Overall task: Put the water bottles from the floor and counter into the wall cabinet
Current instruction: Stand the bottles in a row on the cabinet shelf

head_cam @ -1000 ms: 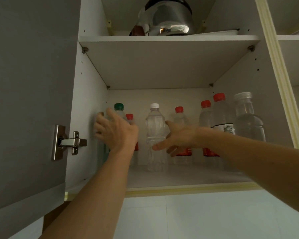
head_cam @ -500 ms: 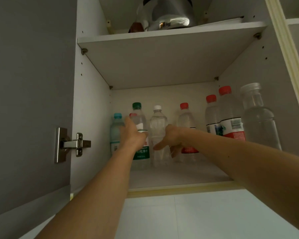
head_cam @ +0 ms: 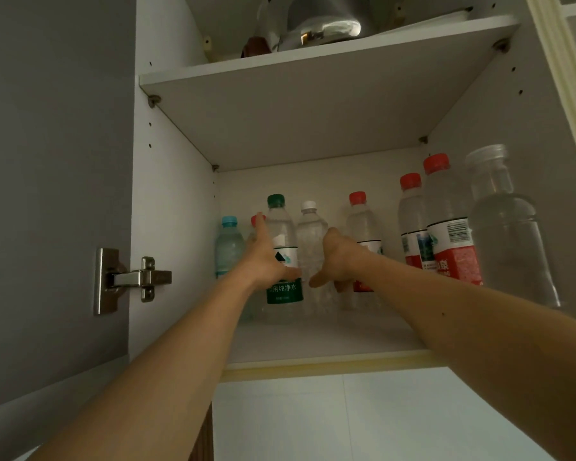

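Cabinet: wall unit, door swung open at the left, metal hinge on the door's inner face.
Lower shelf: held every bottle in view, all upright.
Blue-capped bottle: far left of the back row, near the side wall.
Small red-capped bottle: mostly hidden behind the left hand, only the cap showing.
Green-capped bottle: green label, just right of the left hand.
White-capped bottle: clear, no label seen, between the two hands.
Red-capped bottle: just beyond the right hand, lower part hidden by it.
Right-side group: two red-capped bottles with red and white labels side by side, then a large clear bottle with a clear cap nearest the right wall.
Left hand: reached in, fingers spread along the left side of the green-capped bottle; thumb lay across its label; whether closed around it, cannot tell.
Right hand: reached in beside the white-capped bottle, fingers loosely spread and pointing down-left, grasped nothing visible; contact with the bottle unclear.
Upper shelf: carried a shiny metal pot, only partly in view.
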A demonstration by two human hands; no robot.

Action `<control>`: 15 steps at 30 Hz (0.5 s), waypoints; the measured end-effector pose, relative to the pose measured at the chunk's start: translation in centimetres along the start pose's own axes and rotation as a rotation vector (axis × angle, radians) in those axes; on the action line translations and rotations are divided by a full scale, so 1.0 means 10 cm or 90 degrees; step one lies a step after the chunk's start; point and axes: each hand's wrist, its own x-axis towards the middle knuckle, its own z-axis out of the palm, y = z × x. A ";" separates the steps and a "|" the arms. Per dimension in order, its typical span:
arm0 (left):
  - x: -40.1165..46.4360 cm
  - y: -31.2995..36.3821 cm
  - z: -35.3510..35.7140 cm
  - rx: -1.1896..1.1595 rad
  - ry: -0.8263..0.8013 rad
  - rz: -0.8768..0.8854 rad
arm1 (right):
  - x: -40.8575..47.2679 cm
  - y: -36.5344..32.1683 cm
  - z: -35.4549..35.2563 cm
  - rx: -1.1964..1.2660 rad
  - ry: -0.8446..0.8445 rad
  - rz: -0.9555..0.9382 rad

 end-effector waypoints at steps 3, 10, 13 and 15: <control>0.06 0.00 -0.11 0.143 -0.022 0.032 | 0.02 0.02 -0.02 -0.053 0.013 -0.032; 0.18 -0.05 -0.15 0.429 -0.072 0.083 | 0.06 0.06 -0.06 -0.260 0.070 -0.177; 0.25 -0.02 -0.14 0.497 -0.068 0.094 | 0.09 0.10 -0.08 -0.394 0.110 -0.199; 0.29 -0.03 -0.13 0.523 -0.057 0.101 | 0.10 0.11 -0.08 -0.467 0.142 -0.213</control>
